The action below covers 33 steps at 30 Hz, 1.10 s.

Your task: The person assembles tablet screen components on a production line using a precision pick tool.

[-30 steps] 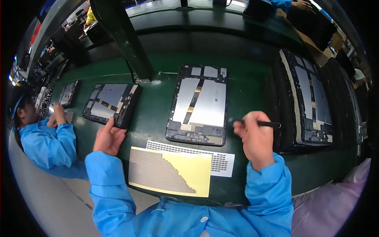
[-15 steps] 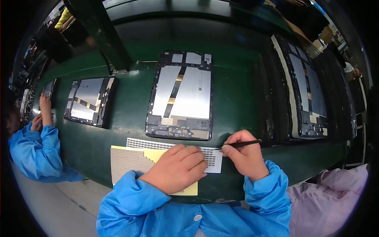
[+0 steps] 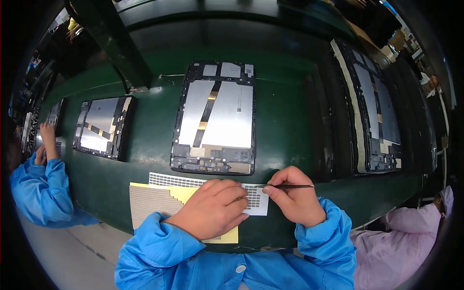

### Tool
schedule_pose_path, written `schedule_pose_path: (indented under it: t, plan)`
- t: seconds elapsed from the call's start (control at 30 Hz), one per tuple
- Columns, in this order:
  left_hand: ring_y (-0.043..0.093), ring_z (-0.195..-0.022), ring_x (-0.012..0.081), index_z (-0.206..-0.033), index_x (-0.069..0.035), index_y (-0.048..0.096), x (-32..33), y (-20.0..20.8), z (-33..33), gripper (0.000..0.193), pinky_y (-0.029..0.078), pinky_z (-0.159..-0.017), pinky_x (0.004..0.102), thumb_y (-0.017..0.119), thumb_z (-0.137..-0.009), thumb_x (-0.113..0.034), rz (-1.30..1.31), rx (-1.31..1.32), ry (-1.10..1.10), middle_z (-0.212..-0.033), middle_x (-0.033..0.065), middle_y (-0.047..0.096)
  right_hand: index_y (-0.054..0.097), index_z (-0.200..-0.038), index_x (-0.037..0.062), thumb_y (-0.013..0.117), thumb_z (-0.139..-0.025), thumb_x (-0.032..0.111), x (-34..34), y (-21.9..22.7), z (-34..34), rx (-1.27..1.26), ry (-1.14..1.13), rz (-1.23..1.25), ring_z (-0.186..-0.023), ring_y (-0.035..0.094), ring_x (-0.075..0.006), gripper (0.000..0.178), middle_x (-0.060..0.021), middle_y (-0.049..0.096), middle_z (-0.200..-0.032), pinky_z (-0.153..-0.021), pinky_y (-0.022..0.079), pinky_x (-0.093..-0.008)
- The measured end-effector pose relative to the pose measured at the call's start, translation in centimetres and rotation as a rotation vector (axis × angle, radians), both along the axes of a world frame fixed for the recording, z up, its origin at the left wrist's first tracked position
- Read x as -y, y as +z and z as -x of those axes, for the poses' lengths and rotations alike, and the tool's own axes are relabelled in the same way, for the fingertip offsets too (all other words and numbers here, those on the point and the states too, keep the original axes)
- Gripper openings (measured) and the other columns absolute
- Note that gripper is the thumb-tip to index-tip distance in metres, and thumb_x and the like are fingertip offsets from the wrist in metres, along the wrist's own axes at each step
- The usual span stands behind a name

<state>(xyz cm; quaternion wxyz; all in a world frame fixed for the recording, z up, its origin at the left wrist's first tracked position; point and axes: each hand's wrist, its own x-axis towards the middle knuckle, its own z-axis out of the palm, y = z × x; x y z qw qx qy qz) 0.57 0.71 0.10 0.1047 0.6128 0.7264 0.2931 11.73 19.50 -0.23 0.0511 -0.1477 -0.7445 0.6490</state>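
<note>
My right hand (image 3: 296, 197) pinches a pair of dark, slim tweezers (image 3: 300, 186), whose tip points left at the upper right part of a white sticker sheet (image 3: 260, 205) with rows of small dark rectangles. Across that sheet lies my left hand (image 3: 212, 207), fingers bent and close together, holding it down; the fingertips are partly hidden. Beneath the left hand and wrist is a yellow backing sheet (image 3: 228, 237) with rows of thin tan strips. Just beyond the sheets rests an opened tablet (image 3: 227, 116), its silver inner panel crossed by a black and gold ribbon cable.
A second opened tablet (image 3: 101, 126) lies to the left. On the right, another tablet (image 3: 369, 106) leans on a black foam-edged stack. A green post (image 3: 113, 43) rises at the back left. Co-workers sit at both sides, one in a blue sleeve (image 3: 41, 191), one in pink clothing (image 3: 401, 241).
The view has shifted slightly, so the tablets and sheets appear a little further left. The tweezers now lie flatter, their tip still at the white sheet. My left hand stays on the sheets.
</note>
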Motion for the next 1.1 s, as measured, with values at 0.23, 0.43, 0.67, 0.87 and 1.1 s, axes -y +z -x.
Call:
schedule_pose_path:
  t: [0.23,0.43,0.67,0.87,1.1]
  plan:
    - [0.052,-0.104,0.0239,-0.095,-0.008,0.062,-0.2,0.3,0.1,0.025,0.042,-0.087,0.0365,0.069,-0.074,-0.02,0.008,-0.008,-0.007,-0.102,0.0057,0.057,0.054,-0.085,-0.0016,0.065,-0.082,0.001,-0.3,-0.2,0.1,-0.006,-0.035,0.034,-0.074,0.055,-0.0101,0.011,-0.0074,0.057,-0.083,-0.066,0.049,-0.0248]
    - [0.052,-0.105,0.0242,-0.095,-0.007,0.061,0.1,0.2,0.1,0.024,0.042,-0.087,0.0365,0.068,-0.075,-0.019,-0.009,0.006,0.007,-0.103,0.0065,0.058,0.047,-0.087,0.0001,0.061,-0.083,-0.003,-0.6,0.0,0.3,-0.011,-0.107,0.29,-0.079,0.065,-0.0197,0.015,-0.0106,0.059,-0.082,-0.07,0.055,-0.0307]
    - [0.054,-0.104,0.0255,-0.097,-0.006,0.062,0.6,-0.3,0.4,0.03,0.044,-0.085,0.038,0.072,-0.071,-0.018,-0.055,0.062,-0.046,-0.103,0.008,0.058,0.051,-0.087,-0.0006,0.064,-0.084,0.0,-0.4,-0.5,0.0,-0.009,-0.047,0.116,-0.077,0.06,-0.0115,0.013,-0.0073,0.059,-0.083,-0.067,0.05,-0.0248]
    - [0.054,-0.104,0.0257,-0.097,-0.005,0.063,0.7,-0.5,0.5,0.03,0.044,-0.086,0.0378,0.071,-0.072,-0.018,-0.044,0.049,-0.049,-0.103,0.0081,0.058,0.05,-0.087,0.0004,0.063,-0.081,-0.005,-0.2,-0.3,-0.2,0.001,0.02,-0.083,-0.08,0.059,-0.0134,0.016,-0.0096,0.058,-0.086,-0.071,0.05,-0.0266]
    - [0.054,-0.104,0.0252,-0.095,-0.006,0.063,0.3,-0.5,0.6,0.029,0.044,-0.085,0.0375,0.072,-0.071,-0.018,-0.051,0.031,-0.044,-0.102,0.0072,0.058,0.051,-0.086,0.0003,0.063,-0.081,-0.006,-0.3,-0.3,-0.3,-0.07,0.053,-0.154,-0.079,0.06,-0.0142,0.015,-0.0103,0.059,-0.084,-0.07,0.05,-0.0268]
